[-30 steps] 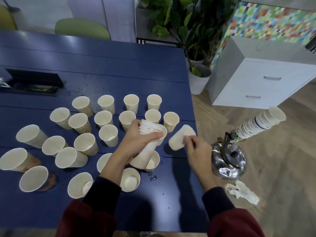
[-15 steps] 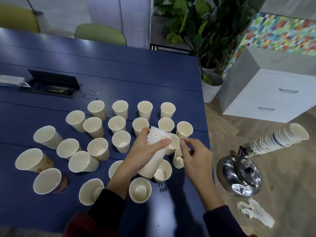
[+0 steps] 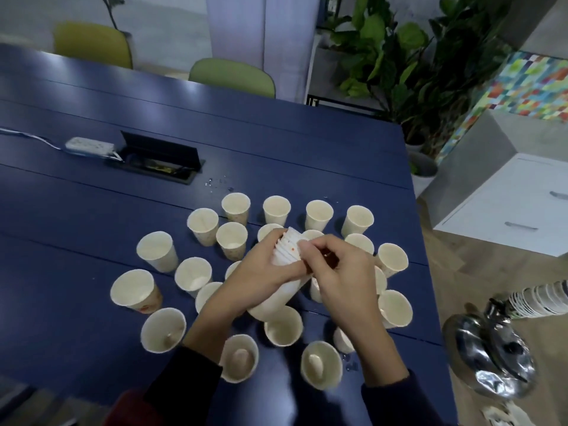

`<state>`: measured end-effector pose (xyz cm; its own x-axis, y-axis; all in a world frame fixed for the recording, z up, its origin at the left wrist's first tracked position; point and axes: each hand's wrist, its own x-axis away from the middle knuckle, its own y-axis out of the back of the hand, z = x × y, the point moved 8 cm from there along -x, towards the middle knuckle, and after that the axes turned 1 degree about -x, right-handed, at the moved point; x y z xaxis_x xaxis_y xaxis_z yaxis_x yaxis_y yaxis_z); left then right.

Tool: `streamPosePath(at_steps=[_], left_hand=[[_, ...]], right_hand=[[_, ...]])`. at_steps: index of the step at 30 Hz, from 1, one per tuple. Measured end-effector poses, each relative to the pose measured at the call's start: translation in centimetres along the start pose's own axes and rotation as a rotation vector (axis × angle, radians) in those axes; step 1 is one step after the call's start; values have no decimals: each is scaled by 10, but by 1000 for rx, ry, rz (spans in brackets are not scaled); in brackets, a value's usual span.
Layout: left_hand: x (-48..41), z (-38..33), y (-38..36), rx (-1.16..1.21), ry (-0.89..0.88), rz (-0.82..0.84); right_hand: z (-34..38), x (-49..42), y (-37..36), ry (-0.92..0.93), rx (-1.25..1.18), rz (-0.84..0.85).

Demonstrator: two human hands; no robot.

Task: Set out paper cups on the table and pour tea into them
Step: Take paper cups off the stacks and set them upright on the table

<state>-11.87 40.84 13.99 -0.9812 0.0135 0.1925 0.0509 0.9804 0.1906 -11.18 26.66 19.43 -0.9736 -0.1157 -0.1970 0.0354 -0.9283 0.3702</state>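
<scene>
- Clamped the left grip (image 3: 261, 278) round a tilted stack of nested paper cups (image 3: 285, 252), fingers curled about its upper part.
- Pinched at the stack's top rim with the right grip (image 3: 341, 278), thumb and fingertips closed on the uppermost cup.
- Held that stack just above the desk (image 3: 92, 118), over the middle of the set-out cups.
- Found many single paper cups (image 3: 236, 207) standing mouth-up on the desk in loose rows around both grips.
- Noted a few drops (image 3: 218, 182) on the desk beyond the far row.
- Spotted a shiny metal kettle (image 3: 491, 355) off the desk's right edge, a second stack of cups (image 3: 538, 298) jutting out near its handle.
- Saw an open cable hatch (image 3: 159, 162) and a white power strip (image 3: 89, 146) towards the desk's far left.
</scene>
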Motion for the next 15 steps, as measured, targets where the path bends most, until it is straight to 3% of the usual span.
streamPosePath(at_steps=[6, 9, 15], left_hand=[[7, 8, 111, -98, -44, -58], [9, 17, 182, -210, -49, -157], [31, 57, 302, -176, 53, -387]], right_hand=[[49, -19, -88, -2, 54, -88], [77, -36, -141, 20, 78, -130], [97, -61, -229, 19, 12, -113]])
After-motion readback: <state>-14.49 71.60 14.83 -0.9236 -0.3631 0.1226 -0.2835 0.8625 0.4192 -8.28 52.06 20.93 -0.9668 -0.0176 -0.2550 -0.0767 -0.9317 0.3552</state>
